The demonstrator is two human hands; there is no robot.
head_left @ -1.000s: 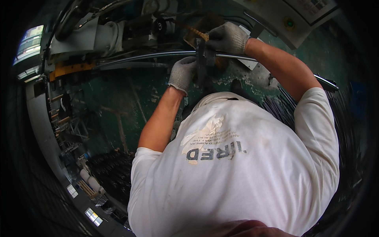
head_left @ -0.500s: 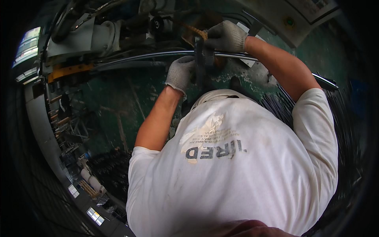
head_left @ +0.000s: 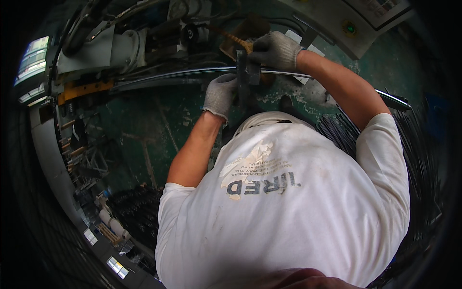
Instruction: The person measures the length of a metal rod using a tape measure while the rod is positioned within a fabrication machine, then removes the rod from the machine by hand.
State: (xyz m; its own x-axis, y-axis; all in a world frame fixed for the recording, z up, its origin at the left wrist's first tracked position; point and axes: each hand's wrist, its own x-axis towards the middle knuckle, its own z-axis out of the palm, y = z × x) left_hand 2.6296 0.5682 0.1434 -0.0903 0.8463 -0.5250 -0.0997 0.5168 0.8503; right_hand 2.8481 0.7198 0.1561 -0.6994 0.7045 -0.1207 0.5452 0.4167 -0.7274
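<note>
A long shiny metal rod (head_left: 192,72) runs across in front of me, through or behind an upright dark metal block (head_left: 248,74); I cannot tell which. My left hand (head_left: 220,95), in a grey knit glove, is at the block's left side just below the rod, its curled fingers partly hidden. My right hand (head_left: 278,50), gloved too, bends over the rod on the block's right, fingers curled against the block's upper part. What either hand grips is too dark to make out. A yellowish twisted piece (head_left: 240,42) shows beside the right fingertips.
A yellow machine part (head_left: 86,90) stands at the rod's left end, below a grey machine housing (head_left: 122,48). At the upper right is a control cabinet (head_left: 332,24) with a green button. Bundles of dark rods (head_left: 418,164) lie right of me. The green floor (head_left: 144,115) is worn.
Both hands, the block and the middle of the rod have shifted slightly nearer to me. The hands keep nearly the same places at the block.
</note>
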